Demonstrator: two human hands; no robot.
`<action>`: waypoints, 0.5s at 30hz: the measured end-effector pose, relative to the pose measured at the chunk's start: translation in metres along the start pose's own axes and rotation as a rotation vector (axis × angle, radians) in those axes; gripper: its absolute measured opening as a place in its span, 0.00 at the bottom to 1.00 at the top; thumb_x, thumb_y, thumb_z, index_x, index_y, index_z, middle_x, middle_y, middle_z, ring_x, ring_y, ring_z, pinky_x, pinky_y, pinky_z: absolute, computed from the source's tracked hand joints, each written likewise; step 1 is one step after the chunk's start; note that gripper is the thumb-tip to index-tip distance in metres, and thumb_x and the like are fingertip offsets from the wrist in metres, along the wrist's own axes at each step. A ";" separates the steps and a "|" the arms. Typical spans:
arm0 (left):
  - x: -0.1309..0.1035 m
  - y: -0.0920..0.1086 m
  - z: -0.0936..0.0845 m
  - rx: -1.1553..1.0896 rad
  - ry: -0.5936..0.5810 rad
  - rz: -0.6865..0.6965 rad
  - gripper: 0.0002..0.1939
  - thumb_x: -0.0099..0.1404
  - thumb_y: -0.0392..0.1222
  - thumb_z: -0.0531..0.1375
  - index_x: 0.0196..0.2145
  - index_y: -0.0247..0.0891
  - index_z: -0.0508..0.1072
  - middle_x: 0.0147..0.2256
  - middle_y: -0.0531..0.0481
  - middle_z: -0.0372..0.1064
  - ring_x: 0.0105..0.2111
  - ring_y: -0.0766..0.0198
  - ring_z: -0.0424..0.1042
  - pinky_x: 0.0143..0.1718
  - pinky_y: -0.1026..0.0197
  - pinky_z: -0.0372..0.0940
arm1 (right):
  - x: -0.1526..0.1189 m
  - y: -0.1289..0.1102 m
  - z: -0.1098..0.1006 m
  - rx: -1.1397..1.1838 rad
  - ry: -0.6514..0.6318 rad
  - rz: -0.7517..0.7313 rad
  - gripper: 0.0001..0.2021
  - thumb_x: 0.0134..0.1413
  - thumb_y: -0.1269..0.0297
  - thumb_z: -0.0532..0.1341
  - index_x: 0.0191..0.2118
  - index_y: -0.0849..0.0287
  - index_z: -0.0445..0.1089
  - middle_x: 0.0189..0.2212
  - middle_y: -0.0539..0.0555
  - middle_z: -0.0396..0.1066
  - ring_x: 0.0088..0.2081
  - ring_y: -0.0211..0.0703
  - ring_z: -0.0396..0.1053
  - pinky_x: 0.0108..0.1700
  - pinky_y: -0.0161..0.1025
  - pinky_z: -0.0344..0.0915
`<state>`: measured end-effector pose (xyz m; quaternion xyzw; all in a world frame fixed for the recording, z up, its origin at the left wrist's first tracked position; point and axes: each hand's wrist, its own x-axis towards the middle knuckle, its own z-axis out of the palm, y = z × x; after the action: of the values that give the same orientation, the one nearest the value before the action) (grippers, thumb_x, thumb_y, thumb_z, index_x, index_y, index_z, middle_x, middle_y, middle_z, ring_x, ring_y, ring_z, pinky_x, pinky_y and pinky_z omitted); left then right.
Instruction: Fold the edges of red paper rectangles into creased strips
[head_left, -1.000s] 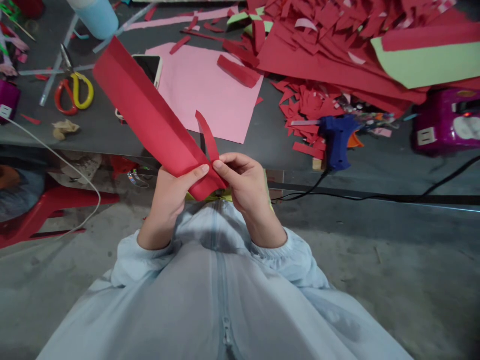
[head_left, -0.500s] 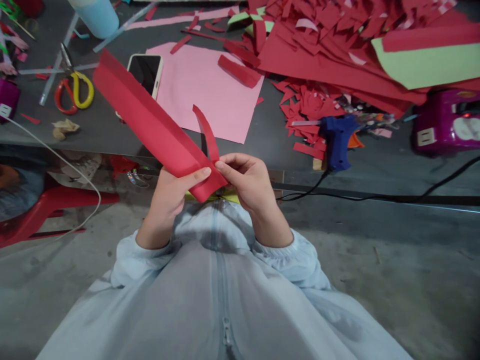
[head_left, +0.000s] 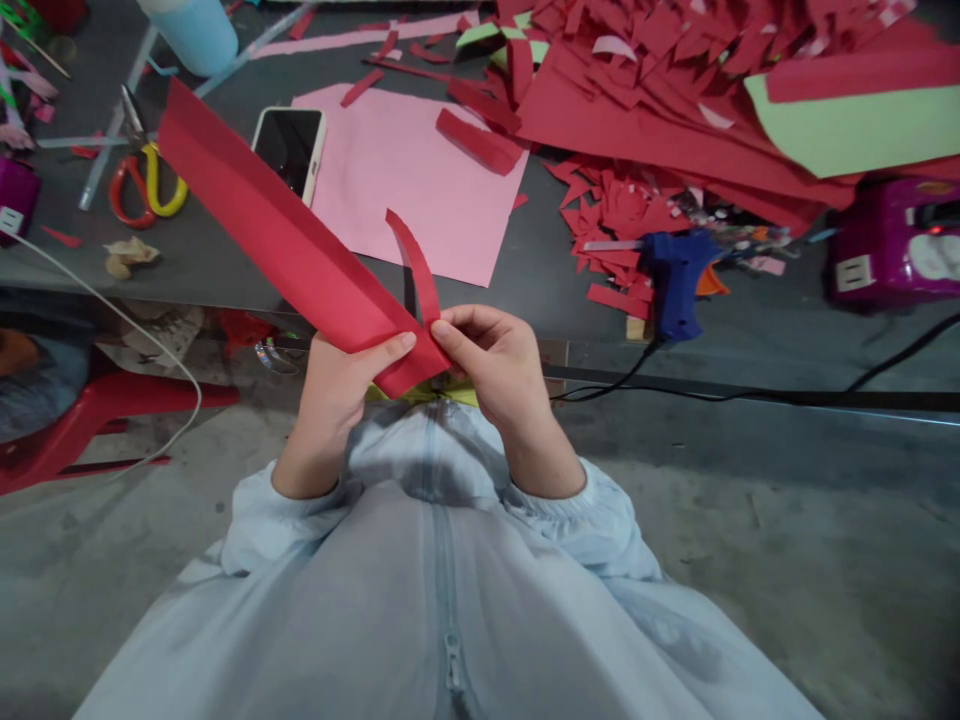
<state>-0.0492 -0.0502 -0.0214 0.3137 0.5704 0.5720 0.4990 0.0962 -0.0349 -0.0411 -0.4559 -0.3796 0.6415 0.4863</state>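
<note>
My left hand (head_left: 341, 385) grips the near end of a long folded sheet of red paper (head_left: 292, 250), thumb on top. The sheet slants up to the left over the table edge. My right hand (head_left: 499, 365) pinches the same near end at its right corner between thumb and fingers. From that corner a narrow red paper strip (head_left: 420, 270) curls upward, partly separated from the sheet. Behind it lies pink paper (head_left: 405, 180), with a phone (head_left: 289, 150) on its left edge partly covered by the red sheet.
Scissors (head_left: 146, 180) with red and yellow handles lie at left, near a bottle of blue liquid (head_left: 199, 40). A blue glue gun (head_left: 675, 285) rests at right beside red scraps (head_left: 615, 205). Farther right stands a purple box (head_left: 892, 245). A red stool (head_left: 90, 425) is below left.
The far end of the red sheet has swung slightly left and up, and my left hand has shifted a little with it. My right hand keeps its pinch, almost still.
</note>
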 end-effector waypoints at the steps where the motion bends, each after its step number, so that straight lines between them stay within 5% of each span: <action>1: 0.000 0.000 -0.001 0.003 0.000 0.004 0.16 0.39 0.38 0.76 0.26 0.41 0.76 0.28 0.56 0.76 0.28 0.64 0.74 0.31 0.61 0.72 | 0.001 -0.001 -0.001 -0.003 -0.027 0.028 0.18 0.39 0.48 0.73 0.28 0.57 0.75 0.18 0.44 0.65 0.19 0.27 0.53 0.19 0.31 0.51; 5: 0.000 0.001 -0.002 0.007 -0.006 0.009 0.16 0.40 0.38 0.77 0.26 0.42 0.77 0.28 0.56 0.76 0.28 0.65 0.74 0.31 0.61 0.72 | 0.002 -0.003 -0.005 -0.008 -0.084 0.096 0.19 0.35 0.47 0.74 0.27 0.58 0.74 0.15 0.42 0.62 0.17 0.27 0.51 0.17 0.30 0.47; 15: 0.001 -0.001 -0.002 0.013 0.024 0.032 0.16 0.41 0.39 0.77 0.27 0.41 0.76 0.28 0.55 0.76 0.29 0.63 0.75 0.32 0.61 0.71 | -0.002 0.001 0.000 0.022 0.014 0.031 0.18 0.39 0.48 0.73 0.28 0.57 0.74 0.17 0.43 0.62 0.17 0.26 0.52 0.18 0.31 0.48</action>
<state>-0.0512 -0.0498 -0.0232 0.3190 0.5749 0.5800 0.4810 0.0964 -0.0375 -0.0419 -0.4607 -0.3619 0.6499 0.4841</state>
